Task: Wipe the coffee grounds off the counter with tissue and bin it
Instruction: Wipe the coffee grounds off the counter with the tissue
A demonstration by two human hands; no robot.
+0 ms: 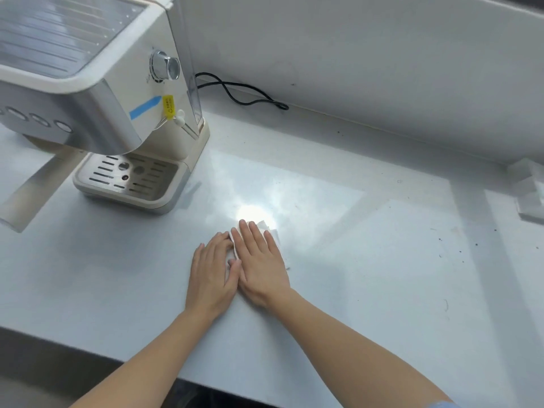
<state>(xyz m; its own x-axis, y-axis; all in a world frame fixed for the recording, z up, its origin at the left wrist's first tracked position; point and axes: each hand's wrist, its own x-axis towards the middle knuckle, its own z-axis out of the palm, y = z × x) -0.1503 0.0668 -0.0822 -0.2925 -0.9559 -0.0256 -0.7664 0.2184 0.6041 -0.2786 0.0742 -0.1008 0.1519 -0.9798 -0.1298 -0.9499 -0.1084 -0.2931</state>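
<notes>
A white tissue point(273, 234) lies flat on the grey counter point(368, 260), near its middle. My right hand point(259, 260) presses down on the tissue with fingers spread, covering most of it. My left hand point(210, 270) lies flat beside it on the left, its fingertips touching the tissue's left edge. Dark coffee grounds point(459, 245) are scattered as small specks on the counter far to the right. No bin is in view.
A cream espresso machine point(112, 92) with a drip tray point(129, 178) stands at the back left. Its black cord point(244, 95) runs along the back wall. A clear plastic block point(530, 192) sits at the right edge. The counter's front edge point(88, 346) runs below my forearms.
</notes>
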